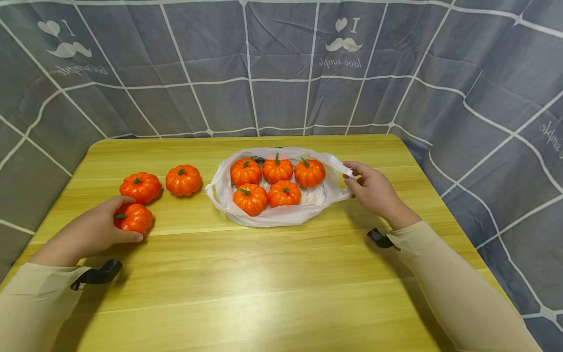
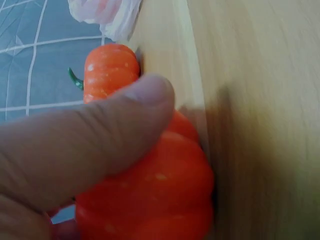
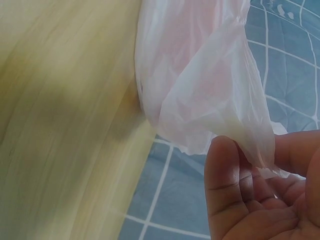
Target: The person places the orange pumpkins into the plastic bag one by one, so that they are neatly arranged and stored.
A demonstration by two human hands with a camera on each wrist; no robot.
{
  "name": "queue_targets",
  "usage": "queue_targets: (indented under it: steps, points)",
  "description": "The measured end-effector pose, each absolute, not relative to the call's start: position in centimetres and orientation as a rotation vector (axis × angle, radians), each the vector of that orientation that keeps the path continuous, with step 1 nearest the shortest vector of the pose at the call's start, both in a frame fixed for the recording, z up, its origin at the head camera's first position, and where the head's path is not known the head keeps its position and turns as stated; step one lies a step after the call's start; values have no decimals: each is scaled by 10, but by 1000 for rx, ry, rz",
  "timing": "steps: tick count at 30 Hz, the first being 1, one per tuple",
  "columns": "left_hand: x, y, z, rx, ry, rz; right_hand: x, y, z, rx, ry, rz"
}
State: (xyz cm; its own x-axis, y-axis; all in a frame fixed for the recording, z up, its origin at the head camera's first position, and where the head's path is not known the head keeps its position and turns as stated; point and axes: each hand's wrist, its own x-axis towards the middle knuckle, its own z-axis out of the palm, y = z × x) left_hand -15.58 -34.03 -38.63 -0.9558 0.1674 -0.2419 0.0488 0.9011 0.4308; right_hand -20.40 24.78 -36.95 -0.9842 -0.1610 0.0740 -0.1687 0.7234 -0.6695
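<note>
My left hand (image 1: 98, 227) grips a small orange pumpkin (image 1: 135, 218) at the left of the table, thumb on its near side and fingers on its far side. In the left wrist view the thumb crosses over that pumpkin (image 2: 155, 200). Just behind it sits a second pumpkin (image 1: 140, 187), and a third pumpkin (image 1: 183, 180) lies to the right. A white plastic bag (image 1: 272, 218) stands spread at the table's middle, with several pumpkins (image 1: 285, 193) inside. At the bag's right end my right hand (image 1: 374, 188) pinches its handle, also seen in the right wrist view.
The wooden table (image 1: 246, 283) reaches toward me in front of the bag. A grey checked curtain (image 1: 281, 105) hangs behind the table and along both sides. Black wrist straps (image 1: 98, 274) stick out from both sleeves.
</note>
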Motion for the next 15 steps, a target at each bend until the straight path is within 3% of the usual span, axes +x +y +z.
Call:
queue_targets:
  steps: [15]
  points:
    - [-153, -343, -395, 182, 2846, 672, -202, 249, -369, 268, -2907, 1130]
